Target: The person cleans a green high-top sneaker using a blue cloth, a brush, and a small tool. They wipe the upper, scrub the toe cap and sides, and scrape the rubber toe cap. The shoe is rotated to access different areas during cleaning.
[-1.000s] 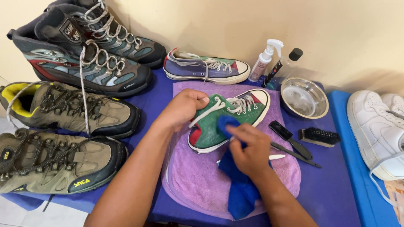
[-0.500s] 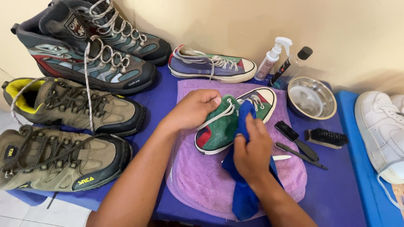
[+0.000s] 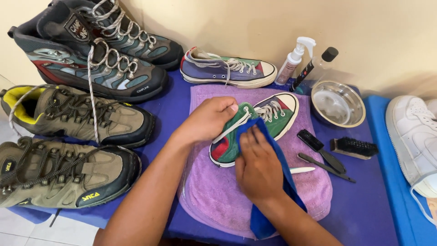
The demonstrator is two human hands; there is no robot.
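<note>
**Handling the canvas sneaker during wiping**

The green sneaker is lying on the purple towel, near the middle of the table. The left hand is gripping its heel end, fingers closed. The right hand is pressing a blue cloth flat against its side. The sneaker looks light and soft; the rubber sole offers the firmest hold.

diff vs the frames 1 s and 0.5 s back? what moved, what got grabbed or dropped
The right hand with the blue cloth slid from the green sneaker's side up toward its laces, then back down over the side. Nothing was let go or newly grasped. The left hand still steadies the sneaker's heel end on the purple towel; brushes and bowl are unmoved.
</note>
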